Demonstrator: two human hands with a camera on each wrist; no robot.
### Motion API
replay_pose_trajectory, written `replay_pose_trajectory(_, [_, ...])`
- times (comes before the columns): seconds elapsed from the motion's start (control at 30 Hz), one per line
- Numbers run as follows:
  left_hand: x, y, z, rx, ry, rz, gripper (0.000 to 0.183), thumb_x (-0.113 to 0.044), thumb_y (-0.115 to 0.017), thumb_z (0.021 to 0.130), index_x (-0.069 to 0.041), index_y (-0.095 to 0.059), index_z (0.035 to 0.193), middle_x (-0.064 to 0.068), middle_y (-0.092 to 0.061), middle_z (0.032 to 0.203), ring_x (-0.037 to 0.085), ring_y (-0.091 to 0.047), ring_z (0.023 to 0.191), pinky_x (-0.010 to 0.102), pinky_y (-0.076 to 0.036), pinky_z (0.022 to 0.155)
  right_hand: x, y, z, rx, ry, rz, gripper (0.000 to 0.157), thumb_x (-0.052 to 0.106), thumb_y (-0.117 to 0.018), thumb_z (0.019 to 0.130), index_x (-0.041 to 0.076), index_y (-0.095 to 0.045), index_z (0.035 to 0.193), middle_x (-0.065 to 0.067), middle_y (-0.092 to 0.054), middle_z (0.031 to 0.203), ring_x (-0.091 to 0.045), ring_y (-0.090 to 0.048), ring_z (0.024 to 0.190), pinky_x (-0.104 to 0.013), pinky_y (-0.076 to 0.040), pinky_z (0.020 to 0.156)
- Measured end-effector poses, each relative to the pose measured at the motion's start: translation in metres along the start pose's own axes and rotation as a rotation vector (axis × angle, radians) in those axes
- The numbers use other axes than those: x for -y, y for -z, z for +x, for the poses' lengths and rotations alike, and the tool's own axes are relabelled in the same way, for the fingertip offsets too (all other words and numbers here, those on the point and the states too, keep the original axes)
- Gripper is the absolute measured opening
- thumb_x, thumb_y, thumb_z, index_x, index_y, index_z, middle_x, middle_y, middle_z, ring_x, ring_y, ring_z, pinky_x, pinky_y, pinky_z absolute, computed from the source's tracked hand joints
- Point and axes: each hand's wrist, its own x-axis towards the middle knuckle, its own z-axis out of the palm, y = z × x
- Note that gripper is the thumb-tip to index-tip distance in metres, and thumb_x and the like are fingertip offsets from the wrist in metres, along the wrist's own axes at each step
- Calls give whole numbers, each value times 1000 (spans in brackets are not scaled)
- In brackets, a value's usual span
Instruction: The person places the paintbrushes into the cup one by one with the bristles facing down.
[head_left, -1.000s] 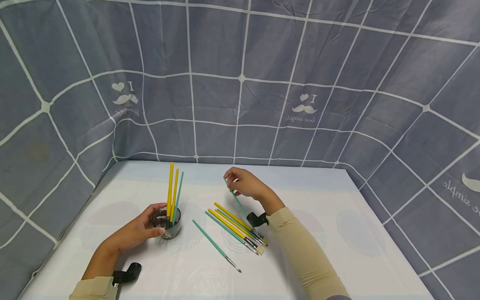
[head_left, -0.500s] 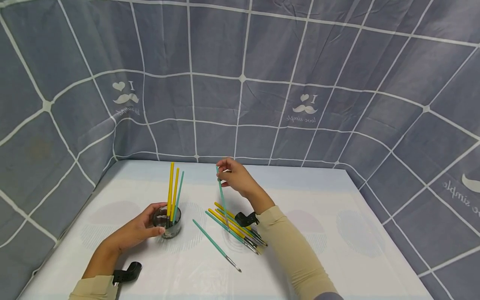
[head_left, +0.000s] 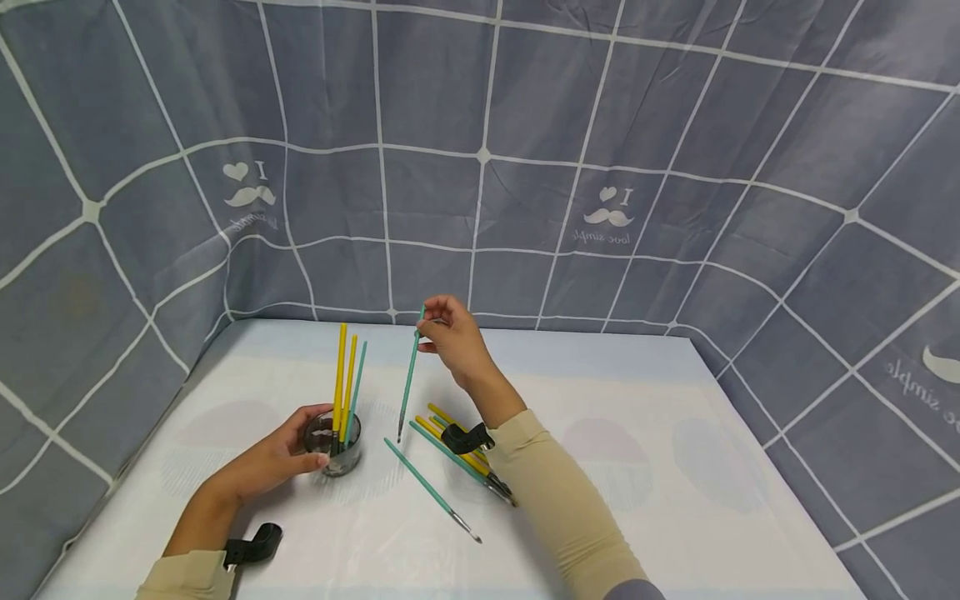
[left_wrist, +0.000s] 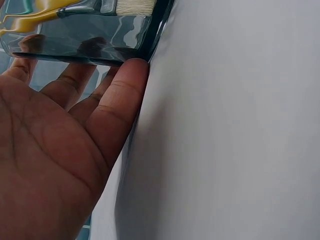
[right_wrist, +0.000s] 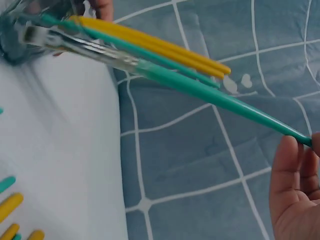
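Note:
On the left of the table, my left hand holds a clear drinking glass, thumb in front and fingers behind it. Two yellow paintbrushes and a green one stand in the glass, handles up. My right hand pinches another green paintbrush near its handle end. Its bristle end points down, above the table and right of the glass. In the right wrist view, this paintbrush crosses in front of the glass and its brushes.
A single green paintbrush lies slantwise in the table's middle. To its right lies a pile of several yellow and green paintbrushes, partly hidden by the right forearm. Grey checked cloth hangs behind the white table.
My right hand has moved left and upward, carrying the green paintbrush from above the pile toward the glass. The brush has swung nearly upright. My left hand and the glass have stayed put.

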Motion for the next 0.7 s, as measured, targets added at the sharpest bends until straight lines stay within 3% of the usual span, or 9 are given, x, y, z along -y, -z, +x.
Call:
replay_pose_trajectory(0.07, [-1,0,-1,-3,13,-1,71,-7,-69,93,1,-25,148,30,-40,142,-1,-46,122,13,-36,95,2,-4,1,-16,18,31,23,-5,-57,96,5,-52,116,-4,-50,98,-15,-58,83,-29,-53,70])
replay_pose_trajectory(0.23, [-4,0,-2,0,6,13,71,-7,-68,93,3,-24,148,30,-41,141,28,-45,128,15,-38,95,5,-18,4,-62,63,110,24,-7,-57,94,7,-53,113,-1,-50,96,-13,-57,81,-28,-53,69])
replay_pose_trajectory(0.3, [-3,0,-2,1,5,9,71,-7,-68,93,4,-24,148,31,-41,140,26,-46,127,15,-38,95,6,-24,5,-70,70,135,24,-7,-58,94,7,-53,113,-2,-50,96,-13,-56,81,-28,-53,69])
replay_pose_trajectory(0.5, [-1,-1,-1,1,14,-19,71,-6,-67,94,1,-24,149,31,-39,143,-5,-47,119,14,-37,95,1,-43,3,-75,65,114,24,-6,-59,95,7,-53,114,1,-52,96,-12,-57,81,-28,-54,70])
replay_pose_trajectory(0.7, [-3,-2,0,-4,18,-15,70,-7,-67,94,1,-25,148,30,-41,142,3,-48,121,15,-37,95,-17,-56,-3,-60,59,65,24,-6,-58,96,-2,-51,118,-1,-51,96,-10,-58,80,-27,-54,70])
